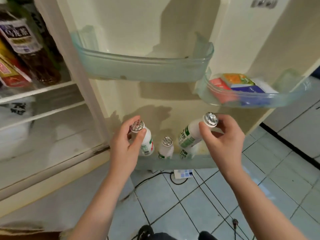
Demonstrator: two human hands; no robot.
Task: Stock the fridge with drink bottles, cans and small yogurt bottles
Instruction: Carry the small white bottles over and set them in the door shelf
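Observation:
My left hand (124,146) pinches the foil-capped neck of a small white yogurt bottle (146,142), held upright over the left end of the bottom door shelf (173,162). A second small yogurt bottle (188,134) is tilted in my right hand (225,137), gripped near its cap above the shelf's right part. Between them another yogurt bottle (165,149) stands in the shelf. A further one (187,153) is partly hidden below the tilted bottle.
The open fridge door has an empty clear middle shelf (143,66) and a small shelf (259,99) with cartons. Dark tea bottles (26,42) stand inside the fridge at the left. A power strip (183,173) and cables lie on the tiled floor.

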